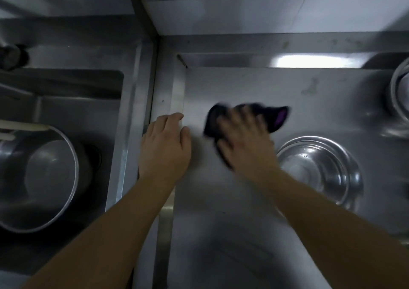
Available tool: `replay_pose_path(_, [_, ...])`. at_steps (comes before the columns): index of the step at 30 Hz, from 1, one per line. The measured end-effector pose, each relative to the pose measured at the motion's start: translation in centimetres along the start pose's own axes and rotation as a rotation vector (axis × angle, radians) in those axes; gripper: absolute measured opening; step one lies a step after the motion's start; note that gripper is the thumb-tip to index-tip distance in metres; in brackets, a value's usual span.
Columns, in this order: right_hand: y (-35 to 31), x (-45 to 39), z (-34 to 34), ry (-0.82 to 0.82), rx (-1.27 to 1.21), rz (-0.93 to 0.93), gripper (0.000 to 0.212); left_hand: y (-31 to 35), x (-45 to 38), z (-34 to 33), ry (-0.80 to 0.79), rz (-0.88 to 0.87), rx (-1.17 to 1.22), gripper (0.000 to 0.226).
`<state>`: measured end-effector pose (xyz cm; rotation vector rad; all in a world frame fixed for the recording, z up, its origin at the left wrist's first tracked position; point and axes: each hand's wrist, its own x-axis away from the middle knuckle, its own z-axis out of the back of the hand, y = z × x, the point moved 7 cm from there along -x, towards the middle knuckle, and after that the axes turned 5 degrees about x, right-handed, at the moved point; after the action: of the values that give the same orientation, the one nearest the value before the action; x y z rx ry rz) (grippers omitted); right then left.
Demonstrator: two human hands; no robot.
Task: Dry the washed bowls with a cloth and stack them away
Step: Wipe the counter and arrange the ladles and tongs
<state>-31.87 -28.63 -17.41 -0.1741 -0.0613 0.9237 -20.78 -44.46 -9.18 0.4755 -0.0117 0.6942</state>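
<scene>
Right hand (243, 133) lies flat on dark cloth (276, 118), blurred

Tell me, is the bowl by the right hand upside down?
No, the bowl sits right side up: its shiny inside faces the camera.

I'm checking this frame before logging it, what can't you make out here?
- Head view: right hand and dark cloth are motion-blurred; its grip on the cloth is unclear.
- Bowl at the right edge is cut off by the frame.
- Sink contents are dim; the big bowl runs off the left edge.
</scene>
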Motion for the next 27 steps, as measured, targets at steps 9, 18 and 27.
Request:
replay_pose_path(9, [0.4, -13.2, 0.9, 0.099, -0.191, -0.762, 0.072, -5.7, 3.0, 2.9, 0.066, 0.075, -0.008, 0.036])
replay_pose_path(18, [-11.0, -15.3, 0.1, 0.037, -0.404, -0.242, 0.053, -10.2, 6.1, 8.0, 0.185, 0.128, 0.050, 0.041])
replay_pose_path(27, [-19.6, 9.7, -1.7, -0.057, -0.233, 0.368, 0.046, -9.3, 8.3, 8.5, 0.184, 0.054, 0.065, 0.037])
